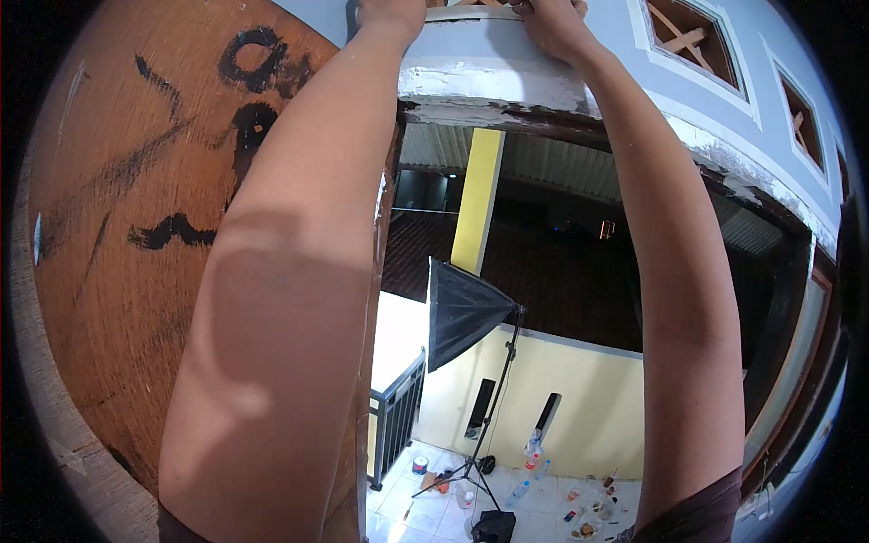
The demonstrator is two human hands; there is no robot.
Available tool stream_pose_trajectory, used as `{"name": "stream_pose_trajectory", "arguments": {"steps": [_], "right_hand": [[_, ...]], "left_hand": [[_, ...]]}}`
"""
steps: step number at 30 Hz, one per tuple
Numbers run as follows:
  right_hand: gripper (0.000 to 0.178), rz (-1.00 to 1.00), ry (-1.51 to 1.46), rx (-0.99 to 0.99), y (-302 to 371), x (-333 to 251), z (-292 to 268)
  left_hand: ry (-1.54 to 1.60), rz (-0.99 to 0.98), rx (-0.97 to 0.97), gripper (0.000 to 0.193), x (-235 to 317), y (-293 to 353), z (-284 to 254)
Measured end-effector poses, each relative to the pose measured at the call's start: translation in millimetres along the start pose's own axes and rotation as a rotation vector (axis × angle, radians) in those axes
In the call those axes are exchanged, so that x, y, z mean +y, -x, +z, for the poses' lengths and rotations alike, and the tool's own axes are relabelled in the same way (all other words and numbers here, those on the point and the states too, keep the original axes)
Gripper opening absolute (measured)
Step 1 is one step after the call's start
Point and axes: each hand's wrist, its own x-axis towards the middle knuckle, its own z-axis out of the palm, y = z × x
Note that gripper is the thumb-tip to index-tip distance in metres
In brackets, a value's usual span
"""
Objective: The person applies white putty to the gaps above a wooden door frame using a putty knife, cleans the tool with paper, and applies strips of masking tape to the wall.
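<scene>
Both my arms reach up to the top edge of the view, toward a small vent opening (472, 3) in the wall over a doorway. My left hand (391, 13) is at the opening's left end, its fingers cut off by the frame edge. My right hand (554, 25) is by the opening's right end with fingers curled; whatever they hold, if anything, is hidden. Between the hands runs the opening's pale lower edge (466, 14). Below it lies the door frame's top (493, 83), with rough, patchy white paint.
A brown wooden door (118, 299) with black marks stands at the left. Through the doorway are a softbox lamp (466, 312) on a stand, a dark railing (398, 412), and bottles (518, 493) and dishes on white tiles. More vents (692, 41) line the wall at right.
</scene>
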Motion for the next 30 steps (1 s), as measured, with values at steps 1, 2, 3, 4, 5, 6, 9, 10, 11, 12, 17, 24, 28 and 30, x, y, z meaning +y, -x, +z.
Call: {"name": "stream_pose_trajectory", "arguments": {"steps": [1,2,3,4,5,6,9,10,11,12,17,24,28,30], "right_hand": [[0.023,0.004,-0.001,-0.001,1.9,3.3,2.3],[0.023,-0.036,0.018,0.050,4.0,6.9,4.4],[0.023,-0.074,0.037,0.102,6.1,10.4,6.6],[0.023,-0.081,0.031,0.102,5.8,8.1,9.1],[0.022,-0.128,-0.019,0.183,5.6,5.7,11.5],[0.022,-0.175,-0.070,0.264,5.1,3.1,13.5],[0.022,-0.121,-0.180,0.174,13.0,-0.5,4.7],[0.022,-0.117,-0.182,0.177,12.3,2.8,5.9],[0.021,-0.119,-0.164,0.233,9.9,5.0,7.1],[0.020,-0.123,-0.146,0.289,7.7,7.1,8.2],[0.017,-0.046,-0.285,0.376,3.7,16.3,12.0],[0.020,0.007,-0.244,0.517,8.1,27.1,8.1],[0.018,-0.007,-0.325,0.490,3.2,13.2,8.1],[0.019,0.018,-0.440,0.488,5.0,18.4,7.5]], "left_hand": [[-0.010,-0.035,-0.016,0.028,0.3,-1.3,0.0],[-0.020,-0.069,-0.032,0.028,0.9,-2.4,0.3],[-0.020,-0.064,-0.034,0.028,2.1,-4.7,0.0],[-0.018,-0.120,-0.074,0.028,-1.8,-7.1,-2.7],[-0.016,-0.177,-0.113,0.029,-5.3,-8.2,-4.9],[-0.022,-0.184,-0.112,0.029,-9.6,-8.5,-7.4],[-0.034,-0.189,-0.176,0.027,-6.0,-10.5,-17.7],[0.006,-0.208,-0.135,0.026,-9.0,-14.0,-20.4],[0.045,-0.229,-0.095,0.025,-11.5,-16.3,-22.4],[0.043,-0.226,-0.095,0.025,-13.6,-18.4,-24.0],[0.029,-0.292,-0.296,0.036,-4.3,-15.4,-51.1],[-0.069,-0.202,-0.375,0.037,4.7,-18.9,-54.0],[0.236,-0.358,-0.158,0.045,-13.5,-30.5,-27.7],[0.374,-0.367,-0.142,0.053,15.0,-28.1,-40.8]]}}
